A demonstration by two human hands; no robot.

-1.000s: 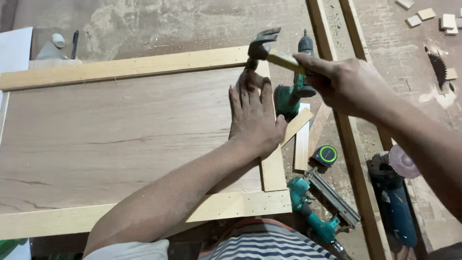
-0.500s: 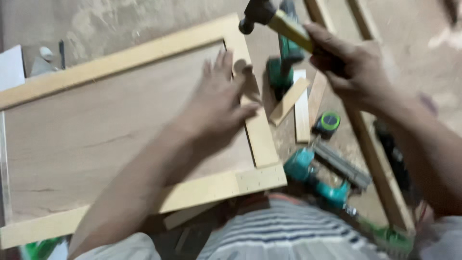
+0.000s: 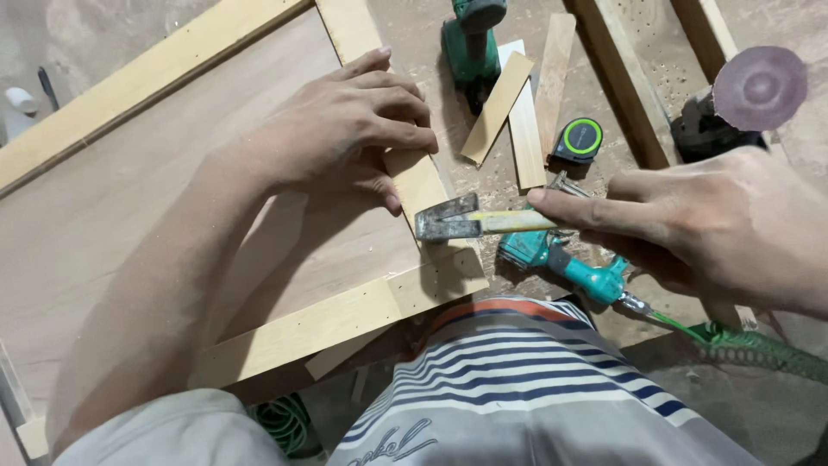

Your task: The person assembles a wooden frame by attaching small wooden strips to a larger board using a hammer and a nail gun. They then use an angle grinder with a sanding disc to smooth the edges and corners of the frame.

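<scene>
My left hand (image 3: pixel 345 129) lies flat on the right-hand strip of a pale wooden frame (image 3: pixel 414 177), fingers pressed on the strip and the plywood panel (image 3: pixel 155 198) inside it. My right hand (image 3: pixel 699 229) grips the yellow handle of a hammer (image 3: pixel 470 222). The hammer's steel head rests low on the frame strip, just above the near right corner joint (image 3: pixel 431 280) and a finger's width from my left thumb.
A teal air nailer (image 3: pixel 569 263) with a green coiled hose (image 3: pixel 750 345) lies right of the corner. A green drill (image 3: pixel 470 43), loose wood strips (image 3: pixel 517 103), a tape measure (image 3: pixel 578 140) and a disc sander (image 3: pixel 750 91) lie beyond. My striped shirt fills the bottom.
The hammer has come down from high above the far corner to the frame strip near the close corner. My left hand has slid down the strip toward me.
</scene>
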